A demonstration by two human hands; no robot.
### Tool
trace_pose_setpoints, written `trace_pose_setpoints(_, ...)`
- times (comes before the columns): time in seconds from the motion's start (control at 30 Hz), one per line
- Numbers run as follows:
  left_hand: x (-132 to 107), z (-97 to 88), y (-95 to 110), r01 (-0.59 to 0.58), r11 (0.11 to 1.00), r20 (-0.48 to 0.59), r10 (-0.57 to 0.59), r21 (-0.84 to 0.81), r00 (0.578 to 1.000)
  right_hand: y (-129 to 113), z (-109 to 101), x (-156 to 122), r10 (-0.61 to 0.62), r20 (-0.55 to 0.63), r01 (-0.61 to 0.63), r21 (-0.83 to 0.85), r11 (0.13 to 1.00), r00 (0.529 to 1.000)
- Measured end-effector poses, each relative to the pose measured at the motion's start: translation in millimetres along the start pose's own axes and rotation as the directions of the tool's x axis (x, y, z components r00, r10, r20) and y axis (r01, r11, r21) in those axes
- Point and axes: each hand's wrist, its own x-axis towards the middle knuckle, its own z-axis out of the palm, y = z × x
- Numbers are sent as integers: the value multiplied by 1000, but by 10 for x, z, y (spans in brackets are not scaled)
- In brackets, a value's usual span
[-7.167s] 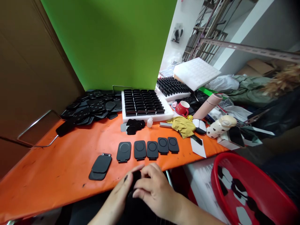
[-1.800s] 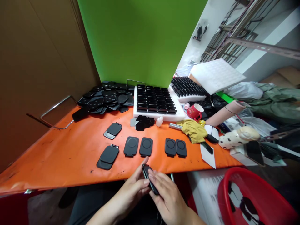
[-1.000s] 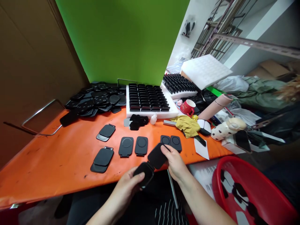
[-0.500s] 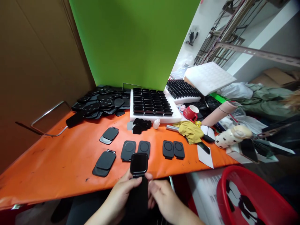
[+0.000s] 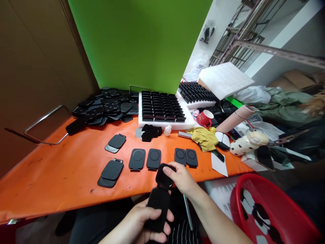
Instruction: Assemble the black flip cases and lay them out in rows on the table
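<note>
A black hinged folding panel [image 5: 158, 201], which looks like a foldable charger, is held in front of the table edge. My left hand [image 5: 149, 220] wraps round its longer lower half, thumb on top. At the smaller upper half, my right hand [image 5: 179, 176] grips with the thumb pressed on the glossy face. Just beyond lie two dark panels with ring marks, one of them the right panel [image 5: 153, 159], the other the left panel [image 5: 137, 159]. Another ringed pair [image 5: 186, 157] sits to the right. Two folded units, a nearer one [image 5: 111, 173] and a farther one [image 5: 115, 143], lie to the left.
White foam trays [image 5: 162, 123] with rows of black parts stand at the back, beside a pile of black panels [image 5: 104, 106]. A small white bottle [image 5: 167, 130], yellow cloth [image 5: 204, 138], red mug [image 5: 205, 118] and patterned bottle [image 5: 247, 143] are rightward. A red basin [image 5: 236, 203] stands lower right.
My right hand has moved up from the hinge area onto the small upper half. The held piece has tilted and shifted slightly right, and my left hand now grips its lower half.
</note>
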Motion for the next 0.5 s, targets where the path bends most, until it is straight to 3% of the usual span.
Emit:
trace_pose_setpoints(0.13, 61, 22, -24, -15, 1000, -46, 16, 18, 999, -15, 18, -117, -235, -59, 205, -317, 926, 970)
trace_pose_setpoints(0.23, 96, 43, -15, -54, 999, -97, 53, -1, 994, -82, 51, -217, -469, 67, 432, -521, 736, 881)
trace_pose_setpoints(0.3, 99, 49, 3, -83, 996, -119, 85, 21, 989, -101, 55, -228, -504, 100, 472, -540, 697, 858)
trace_pose_setpoints(0.37, 88, 46, 25, -85, 993, -89, 93, 86, 992, -82, 35, -181, -410, 10, 366, -471, 803, 912)
trace_pose_setpoints(0.43, 69, 39, 41, -84, 985, -11, 87, 151, 996, -37, 2, -97, -208, -66, 184, -262, 947, 976)
trace_pose_setpoints(0.5, 54, 30, 43, -95, 978, 64, 84, 184, 994, 10, -22, -19, -19, -25, 19, -1, 1000, 999)
